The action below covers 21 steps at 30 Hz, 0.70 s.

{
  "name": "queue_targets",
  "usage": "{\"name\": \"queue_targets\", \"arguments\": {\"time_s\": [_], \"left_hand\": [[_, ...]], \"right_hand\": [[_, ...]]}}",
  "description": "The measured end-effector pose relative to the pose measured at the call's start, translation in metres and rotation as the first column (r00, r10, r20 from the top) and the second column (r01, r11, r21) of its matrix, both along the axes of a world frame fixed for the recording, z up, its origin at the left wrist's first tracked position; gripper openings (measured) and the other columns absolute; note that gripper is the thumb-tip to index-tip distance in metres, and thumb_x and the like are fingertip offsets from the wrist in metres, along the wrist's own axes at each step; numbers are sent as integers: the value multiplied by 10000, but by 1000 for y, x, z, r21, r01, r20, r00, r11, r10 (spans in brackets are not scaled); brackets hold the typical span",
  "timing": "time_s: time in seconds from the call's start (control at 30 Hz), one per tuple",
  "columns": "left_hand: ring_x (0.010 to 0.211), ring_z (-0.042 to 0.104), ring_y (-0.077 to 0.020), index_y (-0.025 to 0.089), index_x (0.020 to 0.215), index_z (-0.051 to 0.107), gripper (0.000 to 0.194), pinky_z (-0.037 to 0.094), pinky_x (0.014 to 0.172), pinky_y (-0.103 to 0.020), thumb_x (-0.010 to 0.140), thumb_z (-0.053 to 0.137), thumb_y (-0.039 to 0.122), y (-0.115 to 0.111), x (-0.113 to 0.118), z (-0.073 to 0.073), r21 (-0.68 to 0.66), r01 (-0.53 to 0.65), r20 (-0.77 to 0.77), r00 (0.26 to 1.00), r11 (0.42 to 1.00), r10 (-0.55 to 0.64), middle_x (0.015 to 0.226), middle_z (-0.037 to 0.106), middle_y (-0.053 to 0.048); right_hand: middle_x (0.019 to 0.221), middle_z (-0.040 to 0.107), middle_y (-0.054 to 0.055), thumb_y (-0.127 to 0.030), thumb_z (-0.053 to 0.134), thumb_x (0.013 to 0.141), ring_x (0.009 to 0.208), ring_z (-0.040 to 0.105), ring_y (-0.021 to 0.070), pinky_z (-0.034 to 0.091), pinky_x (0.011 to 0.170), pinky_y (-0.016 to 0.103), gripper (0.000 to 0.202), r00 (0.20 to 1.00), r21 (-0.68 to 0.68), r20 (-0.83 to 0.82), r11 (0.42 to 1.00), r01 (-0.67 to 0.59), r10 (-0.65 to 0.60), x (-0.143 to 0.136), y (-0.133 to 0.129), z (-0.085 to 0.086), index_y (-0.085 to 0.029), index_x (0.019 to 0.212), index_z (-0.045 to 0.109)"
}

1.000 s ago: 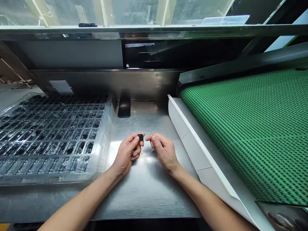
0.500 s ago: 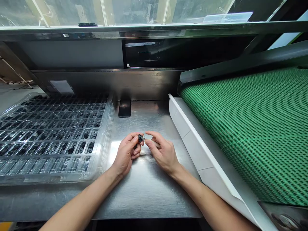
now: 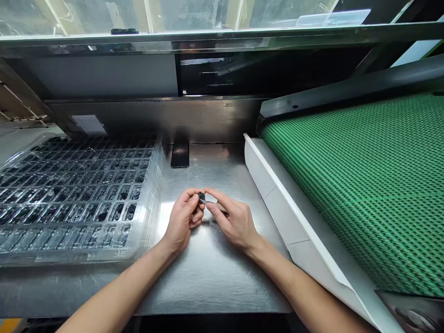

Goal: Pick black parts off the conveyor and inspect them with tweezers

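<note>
Between the thumb and fingers of my left hand (image 3: 183,218) is a small black plastic part (image 3: 201,198) with round openings in its face. My right hand (image 3: 236,221) is closed around a knife (image 3: 222,208) with a pale handle and a short, thin metal blade. The blade's tip is at the face of the black part; whether it touches or enters it I cannot tell. My right index finger reaches to the top of the part. Both hands are above the steel table (image 3: 215,282).
Stacked clear plastic trays (image 3: 138,249) with many black parts in their pockets stand at the left. A black phone (image 3: 180,155) lies at the back. To the right are a white sloped guard (image 3: 277,203) and a green mesh conveyor belt (image 3: 364,175).
My right hand has moved slightly left, its index finger now at the black part. The knife's blade has come closer to the part, which is turned a little. My left hand keeps its grip.
</note>
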<state>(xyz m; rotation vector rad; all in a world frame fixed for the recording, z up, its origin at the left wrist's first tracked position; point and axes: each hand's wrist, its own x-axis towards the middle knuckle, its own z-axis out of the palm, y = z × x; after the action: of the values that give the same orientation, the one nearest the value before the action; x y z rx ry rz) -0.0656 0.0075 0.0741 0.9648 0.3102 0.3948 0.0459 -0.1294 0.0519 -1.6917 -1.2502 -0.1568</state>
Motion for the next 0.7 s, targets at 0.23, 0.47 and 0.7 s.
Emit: {"name": "queue_targets", "arguments": {"time_s": [0.23,0.47,0.7], "left_hand": [[513,364,-36,163,1115,686,413,206,458,-161,904,868,468,1,-1,-1,-7,18,13,1000,1000,-18,798,585,20],[518,367,-35,152,1109,710,427,214,460,-154,898,880,481,2,-2,-2,-30,11,11,1000,999,-11,788,592,14],[513,374,-35,154,1109,712,431,214,457,-151,882,892,473,2,-1,-2,-34,11,4,1000,999,-11,784,592,12]], "right_hand": [[1350,742,31,-288,573,1168,1148,746,205,561,958,295,293,1000,28,0,999,-28,28,2,1,4,-242,1433,689],[1281,769,50,-296,576,1165,1041,769,202,560,850,280,326,1000,2,5,1000,-18,18,0,-1,5,-204,1466,659],[1258,773,62,-294,572,1178,949,763,191,530,816,277,336,997,2,79,1000,-9,9,1,-1,1,-199,1494,639]]}}
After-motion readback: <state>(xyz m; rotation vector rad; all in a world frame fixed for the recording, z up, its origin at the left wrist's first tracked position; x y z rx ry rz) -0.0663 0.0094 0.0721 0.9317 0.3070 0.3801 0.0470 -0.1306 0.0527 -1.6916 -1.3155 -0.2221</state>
